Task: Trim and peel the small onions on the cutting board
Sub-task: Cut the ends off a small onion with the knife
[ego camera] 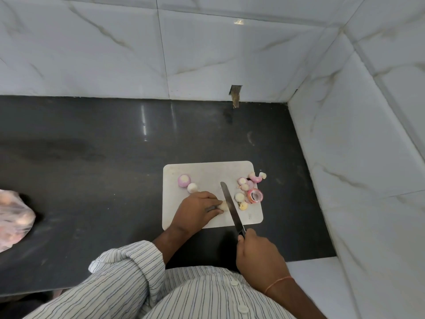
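Left hand (197,209) pinches a small pale onion (224,205) against the white rectangular cutting board (207,171), steadying it for trimming. Right hand (257,256) wraps the long steel knife (230,204), blade resting on the onion's right end. Pink peelings (254,195) pile far right, clear of the cut.

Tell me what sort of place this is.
Most likely a home kitchen corner: a dark stone counter against marble-look wall tiles, with a white cutting board holding small onions.
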A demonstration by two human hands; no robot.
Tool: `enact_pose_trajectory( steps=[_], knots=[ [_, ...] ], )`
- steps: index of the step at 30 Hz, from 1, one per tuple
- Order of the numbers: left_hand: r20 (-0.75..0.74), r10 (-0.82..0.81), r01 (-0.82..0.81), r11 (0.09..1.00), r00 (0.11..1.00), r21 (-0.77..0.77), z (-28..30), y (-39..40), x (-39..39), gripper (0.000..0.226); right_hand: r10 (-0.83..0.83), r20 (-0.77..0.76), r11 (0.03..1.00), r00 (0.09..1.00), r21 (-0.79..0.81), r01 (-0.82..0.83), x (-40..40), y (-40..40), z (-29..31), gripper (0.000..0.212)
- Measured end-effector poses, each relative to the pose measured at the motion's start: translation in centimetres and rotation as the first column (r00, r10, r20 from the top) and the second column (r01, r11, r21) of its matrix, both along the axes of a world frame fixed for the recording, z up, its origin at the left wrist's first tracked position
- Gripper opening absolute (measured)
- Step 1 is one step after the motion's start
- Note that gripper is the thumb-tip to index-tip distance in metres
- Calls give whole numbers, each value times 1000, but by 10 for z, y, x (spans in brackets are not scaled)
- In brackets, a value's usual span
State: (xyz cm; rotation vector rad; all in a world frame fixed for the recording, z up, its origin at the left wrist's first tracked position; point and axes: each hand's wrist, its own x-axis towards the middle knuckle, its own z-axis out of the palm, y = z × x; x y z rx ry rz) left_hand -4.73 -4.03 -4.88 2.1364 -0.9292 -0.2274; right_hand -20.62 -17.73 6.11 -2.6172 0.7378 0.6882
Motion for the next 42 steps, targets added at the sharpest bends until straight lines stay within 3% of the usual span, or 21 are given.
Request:
enact_pose_trajectory(
  steps=[11, 20, 26, 36, 42],
  knots=[
    [-140, 105, -107, 994, 985, -5, 0, -3, -7, 28, -10, 21, 1000, 1000, -5, 11, -1, 7, -10, 32],
    [-342, 132, -99, 989, 930, 112, 7, -8, 6, 28, -59, 21, 998, 998, 12, 59, 4, 16, -26, 24],
    [-311, 100, -73, 993, 945, 98, 6, -5, 3, 25, -46, 35, 999, 998, 18, 45, 1, 12, -18, 33],
    [-42, 21, -17, 996, 999, 89, 6, -2, -8, 25, -46, -25, 998, 999, 36, 47, 11, 2, 9, 35],
    [-70, 24, -17, 996, 997, 88, 11, 0, -9, 25, -284, 71, 914, 956, 321, 247, 2, -13, 9, 34]
  ],
)
